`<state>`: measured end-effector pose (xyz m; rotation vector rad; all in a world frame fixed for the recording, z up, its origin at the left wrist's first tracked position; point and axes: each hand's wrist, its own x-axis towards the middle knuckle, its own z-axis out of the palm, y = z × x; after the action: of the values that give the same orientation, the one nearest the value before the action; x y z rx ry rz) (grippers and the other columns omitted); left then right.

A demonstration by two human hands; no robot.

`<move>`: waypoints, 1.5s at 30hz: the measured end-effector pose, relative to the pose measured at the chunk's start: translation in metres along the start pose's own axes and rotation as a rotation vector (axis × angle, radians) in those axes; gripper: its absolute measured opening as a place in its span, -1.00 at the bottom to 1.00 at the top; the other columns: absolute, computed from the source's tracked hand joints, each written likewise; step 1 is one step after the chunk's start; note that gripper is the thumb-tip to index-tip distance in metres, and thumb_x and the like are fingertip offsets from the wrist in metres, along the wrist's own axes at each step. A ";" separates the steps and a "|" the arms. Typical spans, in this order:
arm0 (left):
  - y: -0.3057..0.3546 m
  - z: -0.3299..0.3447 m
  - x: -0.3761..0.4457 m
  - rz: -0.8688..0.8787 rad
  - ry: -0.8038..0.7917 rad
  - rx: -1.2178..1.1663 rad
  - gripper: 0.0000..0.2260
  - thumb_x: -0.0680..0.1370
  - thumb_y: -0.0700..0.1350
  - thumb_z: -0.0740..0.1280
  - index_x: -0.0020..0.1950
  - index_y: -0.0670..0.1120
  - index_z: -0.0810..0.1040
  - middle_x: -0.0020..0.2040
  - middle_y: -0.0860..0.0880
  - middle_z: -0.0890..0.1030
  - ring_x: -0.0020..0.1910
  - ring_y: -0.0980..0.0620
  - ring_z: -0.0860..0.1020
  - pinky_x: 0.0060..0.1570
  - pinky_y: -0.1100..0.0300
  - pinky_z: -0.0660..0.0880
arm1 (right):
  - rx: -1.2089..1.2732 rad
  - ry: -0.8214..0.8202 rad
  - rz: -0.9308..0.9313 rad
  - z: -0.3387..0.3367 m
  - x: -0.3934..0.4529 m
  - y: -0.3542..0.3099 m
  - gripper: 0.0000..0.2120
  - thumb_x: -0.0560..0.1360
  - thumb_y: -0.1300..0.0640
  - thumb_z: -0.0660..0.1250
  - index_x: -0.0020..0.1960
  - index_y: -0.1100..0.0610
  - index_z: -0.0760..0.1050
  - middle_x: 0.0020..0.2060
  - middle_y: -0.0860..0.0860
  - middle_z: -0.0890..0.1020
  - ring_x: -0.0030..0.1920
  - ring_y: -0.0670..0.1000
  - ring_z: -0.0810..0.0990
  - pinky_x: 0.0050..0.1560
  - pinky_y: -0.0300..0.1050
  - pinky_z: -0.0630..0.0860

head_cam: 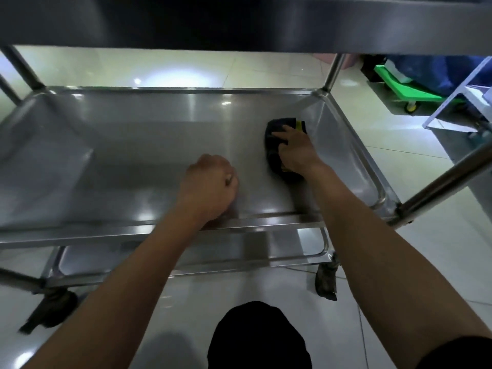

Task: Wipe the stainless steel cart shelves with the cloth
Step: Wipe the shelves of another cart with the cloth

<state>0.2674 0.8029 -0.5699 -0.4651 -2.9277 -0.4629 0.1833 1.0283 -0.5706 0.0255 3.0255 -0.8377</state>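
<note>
- Cloth (277, 147), dark, lies on the middle shelf (159, 145) near its right wall.
- Right hand (295, 150) presses on it, fingers seemingly curled into the fabric.
- Left hand (210, 185) rests fisted on the shelf, holding nothing.

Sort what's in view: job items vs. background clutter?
Job:
- dark cloth, under the right hand
- middle shelf being wiped
- left hand, fist resting on that shelf
- lower shelf

Lying about:
- green dolly
- blue covered load on it
- white frame
</note>
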 end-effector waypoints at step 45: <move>0.068 0.039 -0.008 0.015 -0.016 0.088 -0.59 0.52 0.27 0.15 0.10 0.08 0.66 0.17 0.07 0.52 0.23 0.00 0.43 0.11 0.01 0.32 | -0.179 0.138 0.063 -0.054 0.013 0.099 -0.58 0.61 0.22 0.11 0.43 0.06 0.44 0.48 0.14 0.35 0.44 0.22 0.34 0.46 0.10 0.29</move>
<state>0.2930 0.8750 -0.5892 -0.4805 -2.9437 -0.3277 0.1717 1.1412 -0.5751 0.1838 3.1962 -0.5815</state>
